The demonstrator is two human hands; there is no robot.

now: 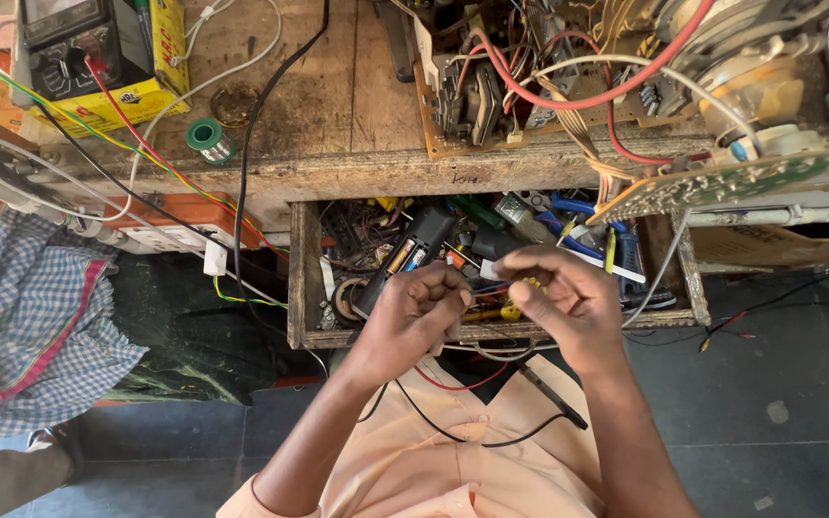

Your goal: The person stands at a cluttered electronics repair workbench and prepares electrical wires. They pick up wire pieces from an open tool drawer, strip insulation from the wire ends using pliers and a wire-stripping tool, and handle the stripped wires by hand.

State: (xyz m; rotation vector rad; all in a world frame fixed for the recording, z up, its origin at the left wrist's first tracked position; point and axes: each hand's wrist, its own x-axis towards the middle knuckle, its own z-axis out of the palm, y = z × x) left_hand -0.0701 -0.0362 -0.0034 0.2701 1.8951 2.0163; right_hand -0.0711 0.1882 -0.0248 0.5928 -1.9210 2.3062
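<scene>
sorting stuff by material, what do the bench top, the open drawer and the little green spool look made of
Bench top: bare, worn wood, with visible grain and stains. Open drawer: rough unfinished wood with chipped edges. Green spool: probably a glossy plastic reel; what is wound on it is too small to tell.

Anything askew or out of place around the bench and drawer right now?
Yes. The green circuit board hangs tilted off the front edge of the wooden bench, above the open drawer, which is crammed with jumbled tools and wires. Both the left hand and the right hand pinch thin wires in front of it.
</scene>
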